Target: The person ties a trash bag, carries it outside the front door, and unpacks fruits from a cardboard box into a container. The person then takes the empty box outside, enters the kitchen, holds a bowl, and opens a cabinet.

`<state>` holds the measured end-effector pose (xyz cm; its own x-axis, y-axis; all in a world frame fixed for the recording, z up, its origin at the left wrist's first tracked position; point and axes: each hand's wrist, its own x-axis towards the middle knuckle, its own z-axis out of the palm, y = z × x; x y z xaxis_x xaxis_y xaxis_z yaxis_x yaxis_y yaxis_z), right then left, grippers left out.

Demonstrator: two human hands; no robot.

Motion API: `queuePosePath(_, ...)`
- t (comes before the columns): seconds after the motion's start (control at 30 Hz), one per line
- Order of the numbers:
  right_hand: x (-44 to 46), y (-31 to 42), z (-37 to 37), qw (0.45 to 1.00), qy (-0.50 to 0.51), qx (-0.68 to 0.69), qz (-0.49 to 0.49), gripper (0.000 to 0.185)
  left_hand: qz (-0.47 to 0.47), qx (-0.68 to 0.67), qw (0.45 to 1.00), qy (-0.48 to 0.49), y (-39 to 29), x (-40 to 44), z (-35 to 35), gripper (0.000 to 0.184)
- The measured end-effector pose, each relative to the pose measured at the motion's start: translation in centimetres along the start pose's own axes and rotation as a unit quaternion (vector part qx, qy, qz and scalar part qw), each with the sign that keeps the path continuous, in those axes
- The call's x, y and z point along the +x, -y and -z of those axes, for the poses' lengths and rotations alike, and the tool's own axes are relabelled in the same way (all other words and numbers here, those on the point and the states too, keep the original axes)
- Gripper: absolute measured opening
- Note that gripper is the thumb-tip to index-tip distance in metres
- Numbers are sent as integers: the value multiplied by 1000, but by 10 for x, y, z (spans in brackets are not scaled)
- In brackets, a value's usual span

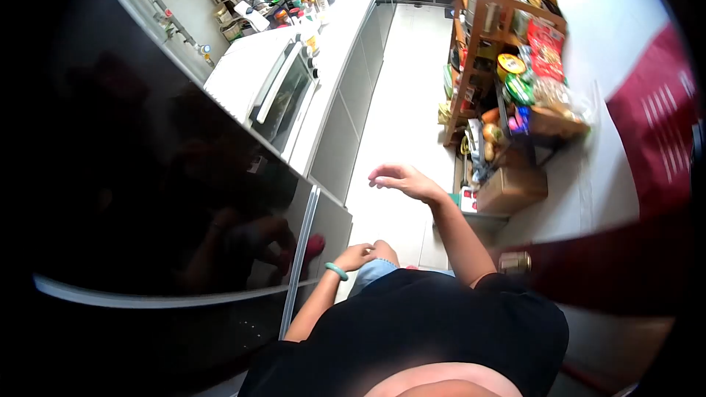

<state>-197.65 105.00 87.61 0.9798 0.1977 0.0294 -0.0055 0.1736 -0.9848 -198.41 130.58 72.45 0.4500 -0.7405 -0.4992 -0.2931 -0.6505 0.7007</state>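
My left hand (355, 257) hangs low beside my bare thigh, with a pale green bangle (337, 271) round its wrist. Its fingers are loosely bent and hold nothing that I can see. Raised in front of my body over the pale floor, my right hand (406, 181) has loosely curved fingers, with nothing in them. The nearest thing to my left hand is the glossy black refrigerator door (184, 198) with its silver edge strip (300, 261). To the right of my right hand stands a cardboard box (512, 191).
A white toaster oven (283, 99) sits on the long counter (342, 37) over grey cabinets (353, 88). Bottles and jars crowd its back. On the right, a wooden shelf (474, 51) bears packets and vegetables. A dark red door (618, 257) with a metal knob (515, 262) is close by.
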Motion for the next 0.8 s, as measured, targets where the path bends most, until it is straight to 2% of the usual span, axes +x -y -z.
queuePosePath(0.07, 51, -14, 26, 999, 39, -14, -9, 20, 3, -63, 998, -28, 6, 29, 43, 37)
queuePosePath(0.13, 95, -26, 56, 996, 63, -43, -56, 21, 20, -151, 988, 5, 42, 88, 74, 31)
queuePosePath(0.17, 113, -34, 72, 988, 106, -77, -86, 23, 22, -179, 984, 7, 52, 116, 86, 33)
queuePosePath(0.27, 171, -43, 130, 951, 186, -207, -135, 26, 48, -240, 970, 3, 32, 202, 159, 35)
queuePosePath(0.33, 190, -43, 171, 943, 139, -266, -144, 27, 30, -205, 978, 2, 12, 259, 204, 31)
queuePosePath(0.4, 206, -30, 219, 962, 54, -181, -199, 27, -8, -220, 975, 4, -18, 318, 246, 30)
queuePosePath(0.5, 226, -32, 301, 981, -76, -69, -166, 24, -23, -236, 970, 45, -64, 405, 309, 28)
queuePosePath(0.53, 231, -32, 327, 981, -117, -18, -156, 24, -23, -233, 971, 49, -79, 428, 328, 28)
queuePosePath(0.6, 244, -21, 379, 957, -216, 3, -191, 22, -28, -278, 957, 78, -104, 483, 361, 27)
queuePosePath(0.73, 290, -34, 499, 930, -278, 43, -235, 21, -4, -290, 954, 77, -122, 591, 414, 24)
queuePosePath(0.8, 333, -22, 550, 930, -284, 71, -223, 17, 35, -332, 941, 47, -124, 633, 433, 24)
